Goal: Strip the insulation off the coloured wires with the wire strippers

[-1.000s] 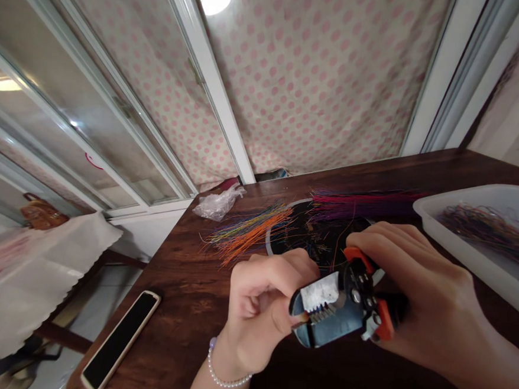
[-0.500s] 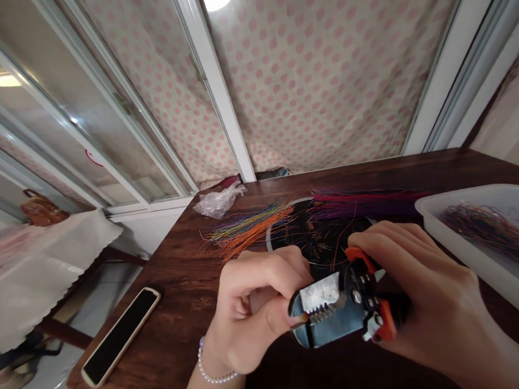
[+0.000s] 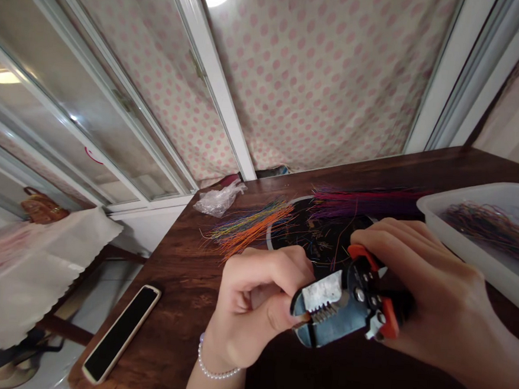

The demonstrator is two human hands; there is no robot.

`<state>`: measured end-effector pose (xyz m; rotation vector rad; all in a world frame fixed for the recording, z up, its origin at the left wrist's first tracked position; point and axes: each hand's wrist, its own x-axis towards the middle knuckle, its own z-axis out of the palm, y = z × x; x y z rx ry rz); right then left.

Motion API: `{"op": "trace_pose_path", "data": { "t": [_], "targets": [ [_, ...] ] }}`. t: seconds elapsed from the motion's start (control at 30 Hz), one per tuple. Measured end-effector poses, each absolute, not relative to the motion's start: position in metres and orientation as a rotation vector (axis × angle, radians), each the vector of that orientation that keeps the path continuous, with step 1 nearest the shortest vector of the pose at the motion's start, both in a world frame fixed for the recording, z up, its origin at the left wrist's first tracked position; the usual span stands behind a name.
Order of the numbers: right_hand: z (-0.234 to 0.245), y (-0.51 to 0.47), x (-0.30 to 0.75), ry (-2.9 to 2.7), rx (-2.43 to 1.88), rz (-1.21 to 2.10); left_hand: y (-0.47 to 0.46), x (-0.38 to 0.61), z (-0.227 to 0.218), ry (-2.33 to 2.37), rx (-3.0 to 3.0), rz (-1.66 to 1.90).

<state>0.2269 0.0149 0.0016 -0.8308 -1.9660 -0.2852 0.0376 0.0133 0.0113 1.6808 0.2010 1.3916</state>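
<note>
My right hand is wrapped round the orange and black handles of a pair of wire strippers. Their toothed metal jaws point left, toward my left hand. At the jaw tips, the left thumb and forefinger are pinched together; what lies between them is too small and covered to make out. Behind the hands is a dark round tray with a light rim, scattered with bits of wire. Orange, yellow and blue wires lie at its left. A bundle of red and purple wires lies across its far side.
A translucent plastic tub of tangled wires stands at the right of the dark wooden table. A phone lies near the left edge, and a crumpled clear plastic bag near the back. Sliding glass doors rise behind.
The wire strippers and my right hand have shifted very slightly to the right. My left pinch at the jaw tips stays much the same.
</note>
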Motion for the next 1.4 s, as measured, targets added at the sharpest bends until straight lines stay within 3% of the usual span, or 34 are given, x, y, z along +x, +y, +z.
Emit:
{"op": "trace_pose_path", "data": {
  "t": [1.4],
  "targets": [
    [0.0045,0.0115,0.2269,-1.981,-0.847,-0.230,0.0117,0.0402,0.0108,0.228,1.692,1.425]
  ]
}}
